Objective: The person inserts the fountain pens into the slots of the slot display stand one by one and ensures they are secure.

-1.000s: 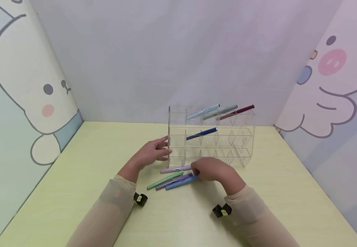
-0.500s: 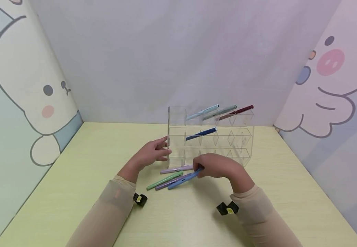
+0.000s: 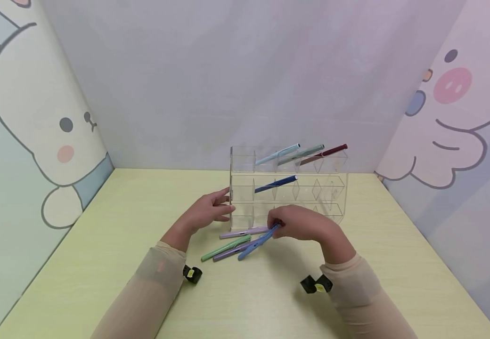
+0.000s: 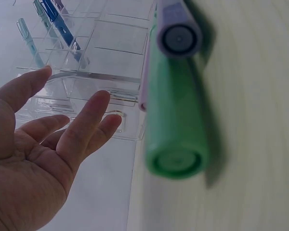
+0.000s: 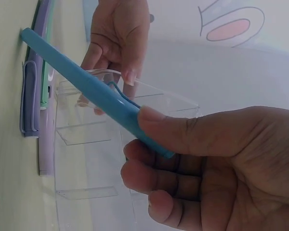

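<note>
My right hand [image 3: 302, 223] pinches a blue pen [image 5: 91, 86] near its clip end, between thumb and fingers. In the head view the pen slants down to the left, its other end low over the table. My left hand [image 3: 204, 212] spreads its fingers at the left side of a transparent pen rack [image 3: 242, 181], fingertips right at the panel. Between the hands lie a green pen [image 3: 224, 250], a purple pen [image 3: 228, 254] partly covered by the blue one, and a lilac pen [image 3: 240, 233] along the rack's front.
In the rack's top tier lean a light blue pen [image 3: 278, 154], a grey-green pen [image 3: 302, 154] and a dark red pen [image 3: 327, 152]. The middle tier holds a dark blue pen [image 3: 276, 183]. A pale wall [image 3: 177, 94] stands behind the table [image 3: 143, 188].
My right hand has lifted the blue pen's clip end up and slightly right, and the pen has turned steeper. The left hand stays at the rack's side.
</note>
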Available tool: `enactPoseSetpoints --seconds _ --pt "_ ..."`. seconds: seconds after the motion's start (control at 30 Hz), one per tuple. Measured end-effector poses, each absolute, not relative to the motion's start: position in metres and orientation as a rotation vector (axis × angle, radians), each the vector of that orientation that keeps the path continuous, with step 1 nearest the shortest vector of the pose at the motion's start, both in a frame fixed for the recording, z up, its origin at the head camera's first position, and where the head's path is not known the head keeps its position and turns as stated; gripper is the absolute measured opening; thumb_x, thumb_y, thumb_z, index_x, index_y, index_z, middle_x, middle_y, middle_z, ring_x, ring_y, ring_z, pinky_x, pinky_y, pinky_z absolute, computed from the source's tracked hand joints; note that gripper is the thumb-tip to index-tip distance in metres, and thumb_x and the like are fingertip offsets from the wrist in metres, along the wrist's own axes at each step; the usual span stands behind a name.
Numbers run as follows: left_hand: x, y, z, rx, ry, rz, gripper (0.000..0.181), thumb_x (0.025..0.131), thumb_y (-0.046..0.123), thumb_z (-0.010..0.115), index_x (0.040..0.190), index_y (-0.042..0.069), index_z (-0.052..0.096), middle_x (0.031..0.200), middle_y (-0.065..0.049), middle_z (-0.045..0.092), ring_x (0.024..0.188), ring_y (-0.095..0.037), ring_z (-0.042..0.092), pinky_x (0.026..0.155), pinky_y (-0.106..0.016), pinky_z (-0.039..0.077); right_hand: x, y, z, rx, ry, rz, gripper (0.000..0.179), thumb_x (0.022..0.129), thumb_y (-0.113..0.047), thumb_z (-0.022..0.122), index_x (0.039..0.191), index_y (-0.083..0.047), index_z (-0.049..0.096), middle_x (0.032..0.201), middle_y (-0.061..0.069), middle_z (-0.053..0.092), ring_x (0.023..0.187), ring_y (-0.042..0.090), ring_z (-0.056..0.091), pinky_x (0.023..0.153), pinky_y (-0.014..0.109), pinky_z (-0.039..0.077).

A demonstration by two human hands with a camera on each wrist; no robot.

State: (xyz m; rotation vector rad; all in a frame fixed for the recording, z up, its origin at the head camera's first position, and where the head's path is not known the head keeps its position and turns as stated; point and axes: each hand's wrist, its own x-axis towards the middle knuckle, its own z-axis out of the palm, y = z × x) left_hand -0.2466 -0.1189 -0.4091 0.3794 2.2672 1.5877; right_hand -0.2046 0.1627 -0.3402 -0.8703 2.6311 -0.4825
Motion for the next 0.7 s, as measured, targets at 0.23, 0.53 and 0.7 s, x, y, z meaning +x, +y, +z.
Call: enactPoseSetpoints --seconds 0.23,0.53,0.7 --pt "-0.246 -0.12 -0.41 0.375 2.256 1.596 0.077 0.094 0.039 0.066 0.157 0.03 0.022 0.157 -0.008 0.036 0.104 -0.023 0.07 0.108 -0.051 0.043 -0.205 0.168 -0.335 -0.877 2.63 -0.587 0.007 0.092 -0.024 0.07 0.093 -0.024 0.063 0.079 -0.009 0.06 0.071 0.011 0.052 0.063 0.029 0.046" --pt "-0.246 -0.12 -0.411 0.388 2.249 1.606 0.081 0.092 0.043 0.067 0.157 0.029 0.022 0.157 -0.009 0.035 0.105 -0.023 0.07 0.104 -0.047 0.048 -0.204 0.175 -0.328 -0.864 2.628 -0.664 0.005 0.094 -0.024 0.067 0.095 -0.024 0.062 0.08 -0.005 0.063 0.072 0.013 0.052 0.062 0.031 0.046" --pt "-0.247 -0.12 -0.411 0.367 2.259 1.596 0.078 0.093 0.041 0.067 0.157 0.031 0.023 0.156 -0.007 0.037 0.103 -0.021 0.071 0.104 -0.046 0.048 -0.206 0.183 -0.324 -0.875 2.647 -0.7 0.007 0.095 -0.021 0.066 0.1 -0.024 0.063 0.086 -0.008 0.064 0.078 0.013 0.058 0.069 0.031 0.051"
